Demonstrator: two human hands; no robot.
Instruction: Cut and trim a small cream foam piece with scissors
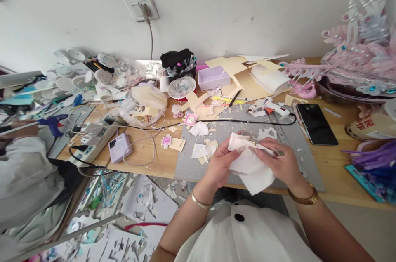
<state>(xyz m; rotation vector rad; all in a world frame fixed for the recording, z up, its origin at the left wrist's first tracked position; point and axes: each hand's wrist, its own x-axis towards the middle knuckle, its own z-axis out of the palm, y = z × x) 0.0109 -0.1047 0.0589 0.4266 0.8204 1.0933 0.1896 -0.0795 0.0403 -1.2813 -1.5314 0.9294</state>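
Both my hands hold a soft white sheet, bunched at the top with a corner hanging over the table's front edge. Whether it is paper or cloth I cannot tell. My left hand pinches its left side between thumb and fingers. On the other side, my right hand grips it with bent fingers, and a small dark shape shows by those fingers. Under the hands lies a grey cutting mat strewn with cream and white scraps. Left of them are a white scrap and a small pink-and-white square piece.
A white glue gun and its black cable lie behind my hands. To the right are a phone and pink beaded crowns. A lilac box stands at the back. A co-worker's sleeve shows at left, near a blue glue gun.
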